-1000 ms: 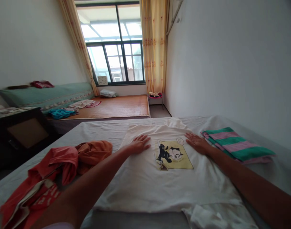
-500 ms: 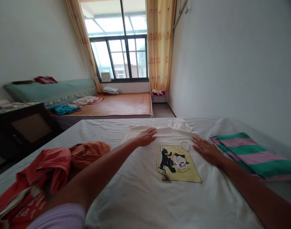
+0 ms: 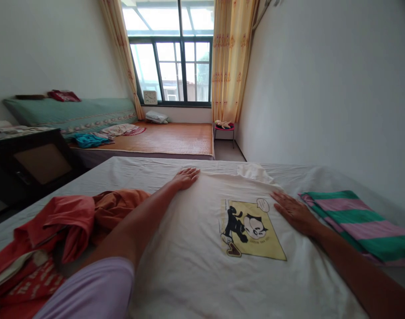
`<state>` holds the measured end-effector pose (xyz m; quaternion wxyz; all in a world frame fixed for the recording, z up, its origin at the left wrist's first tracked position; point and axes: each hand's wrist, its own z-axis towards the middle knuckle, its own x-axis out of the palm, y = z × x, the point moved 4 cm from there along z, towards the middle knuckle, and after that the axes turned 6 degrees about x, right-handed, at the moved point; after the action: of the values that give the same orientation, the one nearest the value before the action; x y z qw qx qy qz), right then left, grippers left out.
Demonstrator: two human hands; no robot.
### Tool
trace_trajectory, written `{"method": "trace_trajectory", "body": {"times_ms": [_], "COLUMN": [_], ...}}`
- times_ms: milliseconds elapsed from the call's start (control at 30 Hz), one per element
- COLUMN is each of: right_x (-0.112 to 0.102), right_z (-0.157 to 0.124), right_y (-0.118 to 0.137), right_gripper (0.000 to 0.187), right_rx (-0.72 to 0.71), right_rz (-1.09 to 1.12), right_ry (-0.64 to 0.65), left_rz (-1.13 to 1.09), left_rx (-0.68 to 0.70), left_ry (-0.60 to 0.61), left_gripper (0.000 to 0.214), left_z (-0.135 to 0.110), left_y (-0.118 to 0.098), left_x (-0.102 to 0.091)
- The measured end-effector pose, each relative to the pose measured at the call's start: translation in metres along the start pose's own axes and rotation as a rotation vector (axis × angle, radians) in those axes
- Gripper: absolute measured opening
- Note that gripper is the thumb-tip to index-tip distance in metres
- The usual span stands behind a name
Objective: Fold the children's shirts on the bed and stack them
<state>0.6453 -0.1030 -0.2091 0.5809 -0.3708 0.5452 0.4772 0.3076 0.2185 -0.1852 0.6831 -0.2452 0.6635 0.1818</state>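
A white T-shirt (image 3: 196,248) with a black cat cartoon on a yellow panel lies spread on a sheet-covered bed (image 3: 139,173). Flat on its far left edge rests my left hand (image 3: 185,178), fingers stretched out. My right hand (image 3: 294,212) lies flat on the shirt's right side, just beyond the printed panel, also with fingers extended. Neither hand grips anything. Close to the right forearm is a folded green and pink striped cloth (image 3: 358,221). Crumpled red and orange clothes (image 3: 69,226) lie left of my left arm.
Past the bed's far edge stands a second bed (image 3: 176,137) with a brown mat and some cloths on it. A dark cabinet (image 3: 39,159) is at the left. The white wall (image 3: 322,88) runs along the right, and a small stool (image 3: 224,127) stands under the curtain.
My left hand has slid left across the shirt to its far left edge, and the fabric there looks flatter. My right hand stays in nearly the same place on the shirt. The view has tilted slightly.
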Motion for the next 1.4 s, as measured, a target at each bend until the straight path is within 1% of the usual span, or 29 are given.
{"method": "trace_trajectory", "body": {"times_ms": [100, 200, 333, 400, 467, 500, 567, 600, 633, 667, 700, 733, 767, 833, 867, 900, 933, 1000, 1033, 1100, 1167, 1233, 1267, 1333, 1400], "right_x": [-0.001, -0.002, -0.003, -0.005, -0.01, -0.014, -0.028, -0.037, -0.048, -0.061, -0.074, -0.088, -0.1, -0.117, -0.123, -0.128, -0.131, -0.133, -0.132, -0.129, -0.13, -0.138, -0.145, -0.16, -0.169], "right_z": [0.0, -0.002, -0.002, -0.002, -0.004, -0.007, -0.02, -0.03, -0.044, -0.06, -0.08, -0.102, -0.125, -0.174, -0.198, -0.219, -0.237, -0.263, -0.271, -0.278, -0.274, -0.257, -0.243, -0.208, -0.165], "right_y": [0.001, 0.002, -0.001, 0.0, 0.003, 0.006, 0.013, 0.017, 0.022, 0.027, 0.033, 0.039, 0.046, 0.061, 0.069, 0.077, 0.085, 0.098, 0.102, 0.106, 0.103, 0.094, 0.089, 0.078, 0.068], "right_gripper": [0.064, 0.063, 0.062, 0.063, 0.064, 0.065, 0.068, 0.069, 0.069, 0.069, 0.067, 0.063, 0.057, 0.044, 0.039, 0.037, 0.038, 0.039, 0.034, 0.023, 0.021, 0.021, 0.021, 0.026, 0.039], "right_rx": [0.005, 0.018, 0.084, 0.118, 0.122, 0.113, 0.066, 0.03, -0.012, -0.051, -0.087, -0.11, -0.114, -0.137, -0.142, -0.16, -0.184, -0.212, -0.213, -0.191, -0.159, -0.124, -0.105, -0.064, -0.002], "right_rz": [-0.007, -0.018, -0.063, -0.067, -0.049, -0.034, 0.014, 0.052, 0.099, 0.155, 0.219, 0.287, 0.359, 0.492, 0.53, 0.541, 0.538, 0.515, 0.502, 0.48, 0.476, 0.493, 0.515, 0.567, 0.625], "right_ry": [0.01, 0.0, -0.043, -0.033, 0.009, 0.041, 0.112, 0.139, 0.156, 0.166, 0.181, 0.206, 0.26, 0.459, 0.533, 0.577, 0.586, 0.526, 0.48, 0.41, 0.39, 0.36, 0.32, 0.186, 0.025], "left_rz": [-0.002, -0.002, 0.023, 0.073, 0.133, 0.144, 0.083, 0.007, -0.093, -0.199, -0.296, -0.369, -0.422, -0.46, -0.459, -0.447, -0.426, -0.36, -0.32, -0.248, -0.211, -0.235, -0.272, -0.38, -0.52], "left_rx": [-0.057, -0.088, -0.103, -0.12, -0.083, -0.034, 0.123, 0.21, 0.298, 0.375, 0.435, 0.468, 0.477, 0.462, 0.441, 0.421, 0.403, 0.375, 0.363, 0.332, 0.292, 0.246, 0.221, 0.158, 0.062], "left_ry": [-0.019, -0.017, 0.03, 0.059, 0.04, 0.016, -0.022, -0.017, 0.012, 0.067, 0.151, 0.232, 0.287, 0.357, 0.36, 0.354, 0.334, 0.28, 0.254, 0.195, 0.149, 0.1, 0.063, -0.065, -0.227], "left_gripper": [0.061, 0.063, 0.061, 0.059, 0.055, 0.053, 0.049, 0.048, 0.048, 0.046, 0.044, 0.041, 0.038, 0.039, 0.04, 0.04, 0.039, 0.036, 0.034, 0.029, 0.021, 0.015, 0.015, 0.02, 0.03], "left_z": [-0.007, -0.022, -0.058, -0.081, -0.104, -0.117, -0.145, -0.162, -0.18, -0.199, -0.22, -0.24, -0.259, -0.292, -0.305, -0.315, -0.322, -0.331, -0.333, -0.333, -0.329, -0.318, -0.31, -0.286, -0.257], "left_y": [0.001, -0.001, -0.002, -0.004, -0.013, -0.022, -0.048, -0.064, -0.082, -0.098, -0.114, -0.127, -0.137, -0.148, -0.15, -0.15, -0.149, -0.145, -0.143, -0.139, -0.134, -0.128, -0.123, -0.112, -0.098], "left_x": [0.001, 0.001, -0.004, -0.009, -0.017, -0.022, -0.032, -0.038, -0.043, -0.047, -0.051, -0.055, -0.059, -0.064, -0.066, -0.067, -0.067, -0.065, -0.063, -0.062, -0.064, -0.072, -0.078, -0.091, -0.101]}}
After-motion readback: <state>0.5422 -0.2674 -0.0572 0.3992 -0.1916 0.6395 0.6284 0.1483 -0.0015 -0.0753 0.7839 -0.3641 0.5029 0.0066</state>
